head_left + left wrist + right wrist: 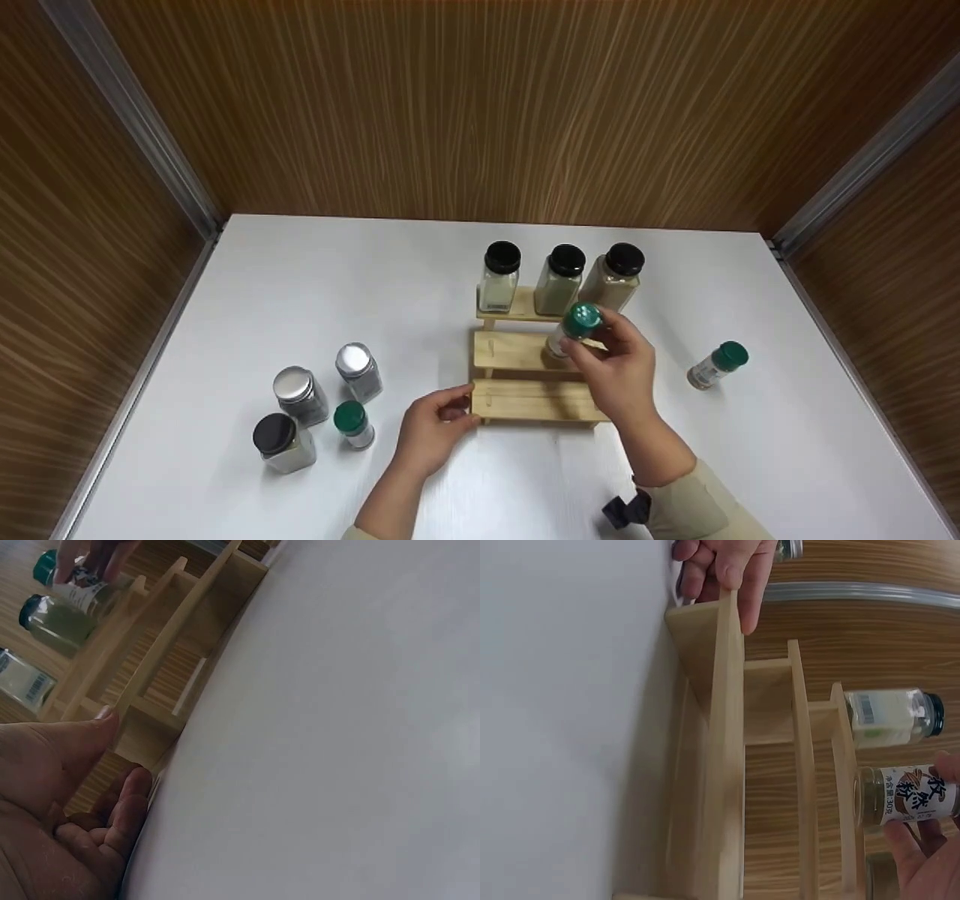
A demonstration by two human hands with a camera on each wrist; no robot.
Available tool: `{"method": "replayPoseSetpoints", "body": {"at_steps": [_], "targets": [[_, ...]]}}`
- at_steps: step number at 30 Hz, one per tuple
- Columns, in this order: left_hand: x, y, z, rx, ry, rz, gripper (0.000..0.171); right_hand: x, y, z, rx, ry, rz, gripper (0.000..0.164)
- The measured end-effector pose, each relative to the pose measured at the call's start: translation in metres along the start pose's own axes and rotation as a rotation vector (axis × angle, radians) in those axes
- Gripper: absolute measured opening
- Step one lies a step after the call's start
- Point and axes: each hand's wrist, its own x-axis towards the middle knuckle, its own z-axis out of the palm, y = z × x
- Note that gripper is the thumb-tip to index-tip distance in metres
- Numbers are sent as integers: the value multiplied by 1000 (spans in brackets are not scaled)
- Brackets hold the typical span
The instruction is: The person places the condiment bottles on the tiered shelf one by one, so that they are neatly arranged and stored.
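A three-step wooden spice rack (536, 401) stands on the white table. At its left end, my left hand (435, 427) pinches the lowest step, thumb in front and fingers round the end. My right hand (619, 367) grips a small spice jar (911, 795) with a green cap (582, 320) and a printed white label. That jar is tilted, its base over the middle step (517, 350). Along the top step stand three black-capped jars: a pale one (498, 289), a greenish one (558, 291) and a brownish one (611, 281), partly behind the held jar.
On the left of the table stand two silver-capped jars (358, 371), a black-capped jar (285, 444) and a small green-capped jar (355, 425). Another green-capped jar (716, 364) is at the right. Wood-grain panels (480, 112) enclose the table's back and sides.
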Motion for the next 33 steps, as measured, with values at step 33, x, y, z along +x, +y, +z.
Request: {"method": "replayPoseSetpoints", "body": {"at_steps": [33], "targets": [[0,-3,0,8,-12,-10,47,-1,1,71,-11,-218,132,46]]}}
